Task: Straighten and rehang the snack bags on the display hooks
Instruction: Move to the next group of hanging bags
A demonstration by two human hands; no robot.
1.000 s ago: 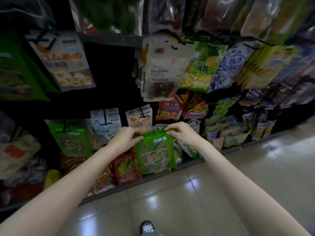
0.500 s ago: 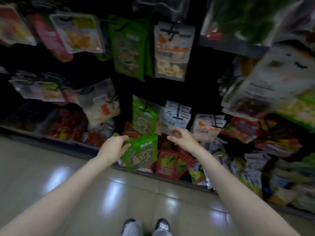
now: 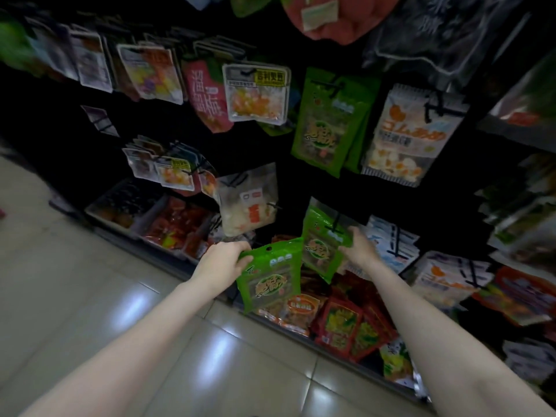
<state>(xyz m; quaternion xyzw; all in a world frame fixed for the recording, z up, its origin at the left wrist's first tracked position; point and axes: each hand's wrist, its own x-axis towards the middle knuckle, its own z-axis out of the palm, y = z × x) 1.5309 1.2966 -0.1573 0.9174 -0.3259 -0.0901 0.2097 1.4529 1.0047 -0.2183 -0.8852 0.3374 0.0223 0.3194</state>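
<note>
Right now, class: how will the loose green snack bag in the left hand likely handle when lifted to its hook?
The green snack bag hangs flat from one corner in the left hand, so probably light. Its glossy film suggests it is slippery and floppy.

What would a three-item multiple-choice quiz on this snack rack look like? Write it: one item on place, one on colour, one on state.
1. Where is the left hand?
A. top left corner of the loose green snack bag
B. on the floor
C. on a red pouch

2. What colour is the bag on the hook by the right hand?
A. blue
B. green
C. white

3. The loose bag is:
A. on a hook
B. off the hooks, held
C. on the floor

Answers: A, fingers grip that corner; B, the hooked green bag matches the loose one; B, its hang hole is free.
</note>
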